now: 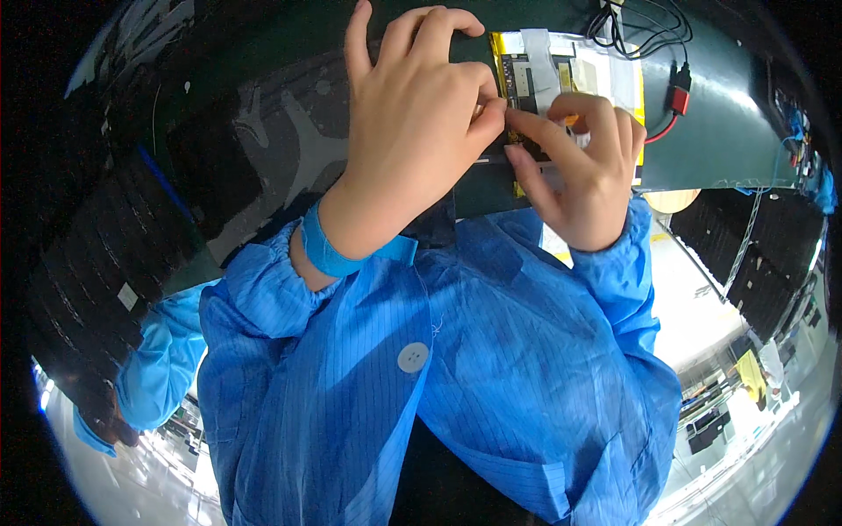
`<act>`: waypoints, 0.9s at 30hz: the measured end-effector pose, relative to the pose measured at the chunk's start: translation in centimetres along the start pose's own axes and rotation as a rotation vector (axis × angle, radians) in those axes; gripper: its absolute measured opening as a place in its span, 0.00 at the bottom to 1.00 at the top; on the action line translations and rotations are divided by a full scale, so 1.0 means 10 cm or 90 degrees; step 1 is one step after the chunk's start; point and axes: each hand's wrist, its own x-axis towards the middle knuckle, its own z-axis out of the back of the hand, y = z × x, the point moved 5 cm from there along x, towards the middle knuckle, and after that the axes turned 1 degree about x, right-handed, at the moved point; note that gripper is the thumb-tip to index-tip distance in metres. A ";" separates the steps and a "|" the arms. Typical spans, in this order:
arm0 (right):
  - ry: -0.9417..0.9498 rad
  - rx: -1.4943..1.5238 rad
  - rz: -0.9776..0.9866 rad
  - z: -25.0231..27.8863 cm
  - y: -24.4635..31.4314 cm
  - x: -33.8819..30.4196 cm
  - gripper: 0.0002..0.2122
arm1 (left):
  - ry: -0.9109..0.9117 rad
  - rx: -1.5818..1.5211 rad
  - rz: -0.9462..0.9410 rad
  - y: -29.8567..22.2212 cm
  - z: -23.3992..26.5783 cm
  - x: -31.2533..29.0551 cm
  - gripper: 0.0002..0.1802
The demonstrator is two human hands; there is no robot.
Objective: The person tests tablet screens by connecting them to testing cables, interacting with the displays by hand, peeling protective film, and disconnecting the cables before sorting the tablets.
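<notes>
One circuit board (pixel 521 81) beneath right grip (pixel 592 180), beside left grip (pixel 412 118); cannot tell either's hold.

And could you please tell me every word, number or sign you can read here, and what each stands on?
No text can be read.
Board: any marks are too small and blurred.
Red connector: nothing readable.
White patch at left: too small to tell.

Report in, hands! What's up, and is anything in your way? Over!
Left hand: thumb and forefinger together, contents unclear. Right hand: thumb and forefinger apart, over yellow-edged circuit assembly. Looped black cable beyond, clear of both hands.
</notes>
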 end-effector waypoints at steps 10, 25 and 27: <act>-0.206 0.137 -0.198 0.36 -0.34 -0.47 0.09 | -0.094 0.097 -0.280 -0.32 -0.02 -0.18 0.14; -0.210 0.386 -0.249 0.24 -0.33 -0.43 0.04 | -0.016 -0.178 -0.197 -0.19 0.29 -0.30 0.13; -0.220 0.451 -0.244 0.21 -0.25 -0.32 0.05 | -0.020 -0.228 -0.184 -0.25 0.31 -0.26 0.16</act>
